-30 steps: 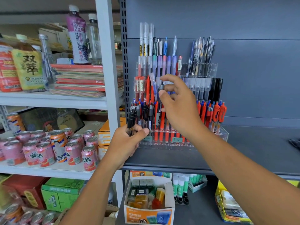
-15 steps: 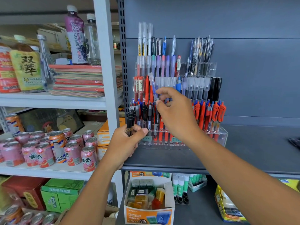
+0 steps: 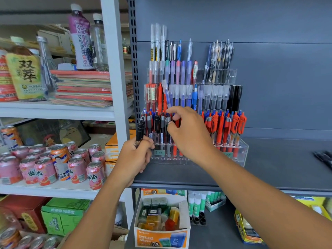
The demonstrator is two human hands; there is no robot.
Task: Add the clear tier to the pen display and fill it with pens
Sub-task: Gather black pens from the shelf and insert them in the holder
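A stepped clear pen display (image 3: 240, 153) stands on the dark grey shelf (image 3: 280, 169), packed with red, orange, blue, purple and black pens in several tiers. My left hand (image 3: 133, 158) grips a small bunch of black pens (image 3: 140, 131) upright at the display's lower left corner. My right hand (image 3: 188, 133) is in front of the lowest tier, and its thumb and fingers pinch a grey-clipped pen (image 3: 168, 133) standing in that row. A blue capped pen (image 3: 166, 93) leans crooked in the tier above. My right hand hides the middle of the front row.
More dark pens (image 3: 324, 158) lie on the shelf at far right. The left white shelving holds soda cans (image 3: 75, 168), stacked notebooks (image 3: 84, 87) and bottles (image 3: 80, 38). Below sit a box of erasers (image 3: 161, 223), glue sticks (image 3: 196, 203) and a yellow box (image 3: 248, 229).
My right hand has dropped from the middle tier to the lowest row and closed on a pen there. My left hand stays put with its bunch of black pens.
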